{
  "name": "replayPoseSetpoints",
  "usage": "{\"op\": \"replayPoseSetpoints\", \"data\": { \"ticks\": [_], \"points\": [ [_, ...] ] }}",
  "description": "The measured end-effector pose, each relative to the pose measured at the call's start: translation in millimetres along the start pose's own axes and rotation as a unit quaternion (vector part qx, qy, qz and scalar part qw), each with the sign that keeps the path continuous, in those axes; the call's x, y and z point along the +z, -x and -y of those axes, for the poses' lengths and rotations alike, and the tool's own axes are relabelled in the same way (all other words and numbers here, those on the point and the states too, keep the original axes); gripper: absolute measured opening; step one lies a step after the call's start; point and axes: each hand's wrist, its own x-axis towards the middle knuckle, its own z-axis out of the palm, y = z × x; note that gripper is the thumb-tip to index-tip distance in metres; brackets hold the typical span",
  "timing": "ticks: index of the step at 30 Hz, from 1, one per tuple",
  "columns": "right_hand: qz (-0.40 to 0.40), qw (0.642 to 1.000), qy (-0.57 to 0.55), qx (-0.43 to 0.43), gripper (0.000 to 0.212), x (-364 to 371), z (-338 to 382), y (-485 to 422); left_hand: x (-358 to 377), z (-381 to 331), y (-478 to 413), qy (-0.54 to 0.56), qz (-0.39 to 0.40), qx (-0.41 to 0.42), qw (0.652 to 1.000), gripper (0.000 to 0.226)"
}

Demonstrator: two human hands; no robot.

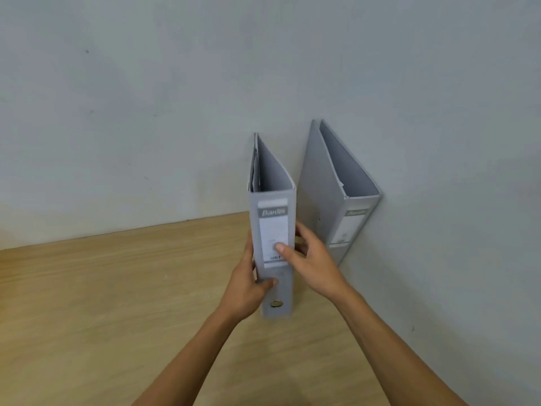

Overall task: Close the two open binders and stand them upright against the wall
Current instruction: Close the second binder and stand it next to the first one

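Two grey lever-arch binders stand upright on a wooden table, spines facing me. The nearer binder [273,230] is closed and reaches back to the wall; both hands hold it. My left hand [248,284] grips its left side with the thumb across the lower spine. My right hand [310,259] clasps its right side, thumb pressed on the spine label. The second binder [333,194] stands closed to the right, in the corner where two walls meet, untouched.
The wooden table [117,303] stretches to the left and toward me. A pale wall [146,112] runs along the back, and a side wall [453,230] closes off the right.
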Motion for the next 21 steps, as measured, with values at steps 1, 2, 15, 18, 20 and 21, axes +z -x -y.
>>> {"op": "replayPoseSetpoints", "data": {
  "ticks": [1, 2, 15, 18, 20, 21],
  "points": [
    [-0.002, 1.000, 0.007, 0.004, 0.078, -2.4, -5.4, 1.1, 2.2, -0.9, -4.6, -0.002, 0.003, 0.001, 1.000, 0.093],
    [-0.001, 1.000, 0.014, 0.008, 0.078, -4.9, -10.8, 3.0, 4.6, -1.2, -8.5, -0.001, 0.005, -0.001, 1.000, 0.090],
    [-0.105, 0.991, -0.065, 0.048, 0.047, -41.0, -50.4, 18.1, 31.7, -7.2, -58.6, -0.053, 0.062, 0.005, 0.997, 0.118],
    [-0.154, 0.985, -0.056, 0.053, 0.040, -47.9, -53.5, 12.6, 39.9, -8.5, -68.7, -0.059, 0.058, 0.006, 0.997, 0.115],
    [-0.184, 0.980, -0.050, 0.062, 0.036, -51.4, -51.9, 6.4, 45.5, -11.3, -73.8, -0.060, 0.050, 0.006, 0.997, 0.117],
    [-0.196, 0.977, -0.049, 0.065, 0.033, -52.8, -51.5, 3.5, 48.4, -12.5, -76.2, -0.056, 0.044, 0.006, 0.997, 0.118]
  ]
}}
